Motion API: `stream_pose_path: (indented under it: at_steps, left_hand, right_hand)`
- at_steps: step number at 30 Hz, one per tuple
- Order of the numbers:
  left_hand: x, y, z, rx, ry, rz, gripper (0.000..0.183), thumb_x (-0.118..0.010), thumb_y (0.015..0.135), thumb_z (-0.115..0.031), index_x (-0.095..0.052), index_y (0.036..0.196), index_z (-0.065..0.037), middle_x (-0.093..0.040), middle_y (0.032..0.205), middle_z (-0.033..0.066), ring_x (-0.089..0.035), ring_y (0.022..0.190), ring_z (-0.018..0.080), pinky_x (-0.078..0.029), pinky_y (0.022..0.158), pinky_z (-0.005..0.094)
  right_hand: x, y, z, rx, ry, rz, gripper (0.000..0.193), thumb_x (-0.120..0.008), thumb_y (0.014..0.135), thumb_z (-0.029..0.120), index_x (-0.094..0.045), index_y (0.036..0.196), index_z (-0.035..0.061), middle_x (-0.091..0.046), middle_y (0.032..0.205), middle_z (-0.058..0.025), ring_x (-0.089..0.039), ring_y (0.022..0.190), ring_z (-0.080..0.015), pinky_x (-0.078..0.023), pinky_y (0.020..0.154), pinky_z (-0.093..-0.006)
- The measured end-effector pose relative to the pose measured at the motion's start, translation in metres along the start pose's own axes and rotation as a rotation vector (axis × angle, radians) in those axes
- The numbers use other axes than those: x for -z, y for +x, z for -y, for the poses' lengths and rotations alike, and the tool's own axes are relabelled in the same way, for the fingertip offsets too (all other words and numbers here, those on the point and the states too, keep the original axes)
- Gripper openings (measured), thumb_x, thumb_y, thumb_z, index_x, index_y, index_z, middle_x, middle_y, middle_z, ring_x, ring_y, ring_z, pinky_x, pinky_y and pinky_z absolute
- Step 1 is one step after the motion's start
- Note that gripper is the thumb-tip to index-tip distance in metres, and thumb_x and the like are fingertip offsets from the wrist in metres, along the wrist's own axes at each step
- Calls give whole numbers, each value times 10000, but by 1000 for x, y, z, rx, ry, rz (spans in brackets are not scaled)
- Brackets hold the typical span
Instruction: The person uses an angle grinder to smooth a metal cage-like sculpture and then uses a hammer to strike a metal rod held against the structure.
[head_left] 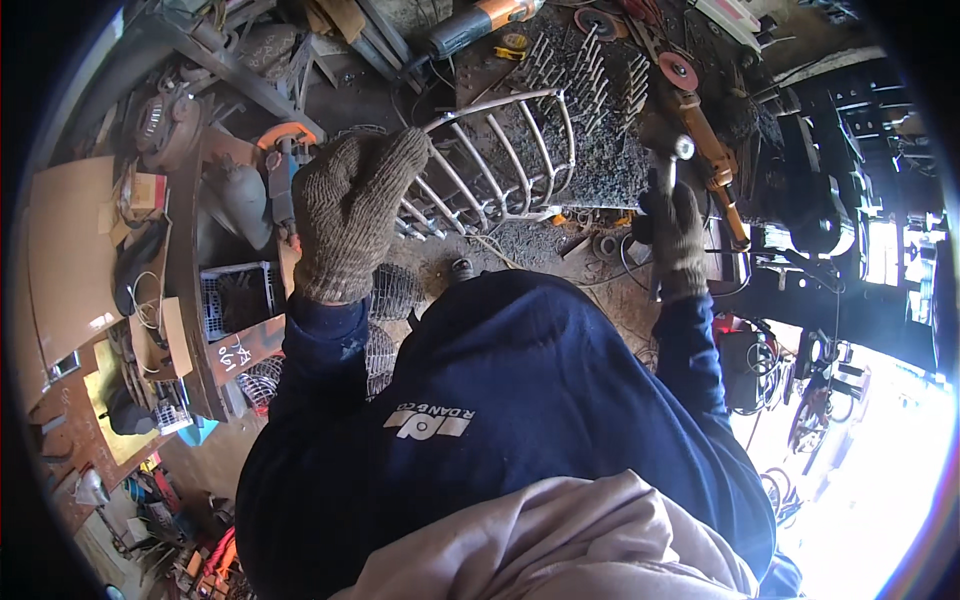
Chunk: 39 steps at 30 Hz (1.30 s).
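Note:
My left hand (pixel 355 215), in a brown knitted glove, is closed around the left end of a welded metal rod frame (pixel 507 150). The frame is a curved, basket-like cage of bent bars, tilted over the near edge of the workbench (pixel 615 180). To the right, my right hand (pixel 680 240), gloved the same way, grips a hammer (pixel 683 148) held upright. Its round shiny face shows above the fist, apart from the frame. The glove hides most of the handle.
Short metal rods (pixel 590 85) stand in rows on the dark, gritty bench. Around them lie an orange grinder (pixel 487 22), a yellow tape measure (pixel 511 45), a disc (pixel 678 70) and a long orange tool (pixel 712 150). A crate (pixel 238 300) and cardboard (pixel 70 250) are at left.

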<state>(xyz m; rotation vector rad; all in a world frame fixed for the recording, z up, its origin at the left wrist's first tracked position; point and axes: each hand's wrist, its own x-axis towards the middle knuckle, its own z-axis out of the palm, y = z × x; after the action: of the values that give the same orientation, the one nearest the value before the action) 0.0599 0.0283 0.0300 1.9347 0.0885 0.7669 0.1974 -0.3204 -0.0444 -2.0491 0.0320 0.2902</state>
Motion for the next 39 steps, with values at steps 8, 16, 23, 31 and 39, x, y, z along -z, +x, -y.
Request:
stream_pose_path:
  at_steps: [8,16,23,31,39]
  left_hand:
    - [-1,11,8,-232,286,13,173,-790,851,-175,-732,916,-26,-680,745,84,-647,635,199,-492,570,317]
    - [8,12,4,-185,421,74,139,-753,858,-94,-740,975,-19,-741,875,104,-714,784,221,-556,717,310]
    - [6,12,14,-52,231,21,123,-744,878,-144,-716,914,-30,-690,809,79,-661,709,177,-515,636,321]
    - [13,23,12,-129,409,-28,130,-792,849,-219,-724,817,-113,-578,580,51,-566,495,226,-432,490,354]
    - [9,37,-3,-129,597,99,203,-742,887,-197,-680,814,-18,-691,751,111,-670,664,195,-498,614,317]
  right_hand:
    - [-56,-77,98,719,184,380,595,-690,931,341,-525,1362,-33,-697,1147,-158,-702,989,-240,-552,871,-337]
    - [-95,-51,76,845,-90,264,571,-621,986,289,-459,1412,-56,-653,1203,-133,-639,817,-143,-513,741,-272]
    - [-69,-93,116,533,178,299,502,-680,912,231,-544,1318,-30,-706,1033,-176,-716,920,-310,-560,805,-395]
    - [-70,-65,135,849,166,246,464,-557,947,71,-497,1391,-46,-578,1384,-209,-555,1309,-300,-444,1056,-357]
    - [-79,-81,125,559,-98,180,433,-614,939,201,-551,1304,-23,-697,1019,-174,-711,922,-332,-561,755,-390]
